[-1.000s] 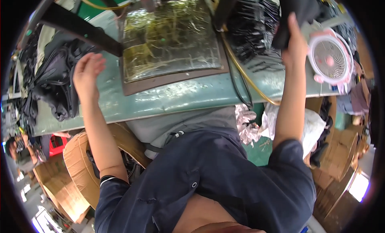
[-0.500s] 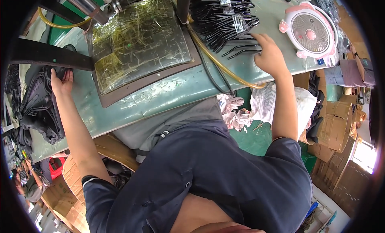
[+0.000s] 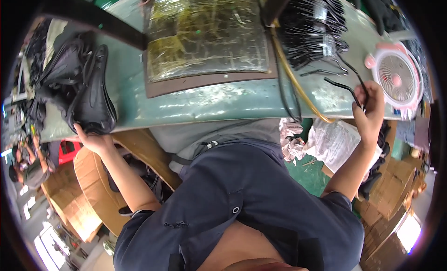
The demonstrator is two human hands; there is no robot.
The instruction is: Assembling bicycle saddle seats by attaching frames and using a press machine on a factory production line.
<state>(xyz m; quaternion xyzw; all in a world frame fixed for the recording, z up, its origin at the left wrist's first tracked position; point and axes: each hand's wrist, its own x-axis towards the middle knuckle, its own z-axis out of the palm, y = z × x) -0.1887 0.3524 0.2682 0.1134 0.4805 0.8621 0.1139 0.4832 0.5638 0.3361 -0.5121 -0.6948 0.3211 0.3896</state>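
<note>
My left hand is closed on the wide near end of a black bicycle saddle base, thumb on top and the other fingers underneath. The base's narrow nose points away from me. Beside it on the left lie more black saddle bases in a pile. In my right hand is a bent black metal saddle rail, pinched between thumb and fingers, its two arms spread apart. A few loose rails and a large bundle of rails lie just beyond it on the table.
A dark pad covered in clear and yellowish tape lies on the green table between black frame posts. A yellow hose crosses the table. At right stands a pink and white fan. Cardboard boxes flank me.
My left hand has come nearer with a saddle base from the pile. My right hand has picked up a rail and drawn it back toward me. The view has shifted.
</note>
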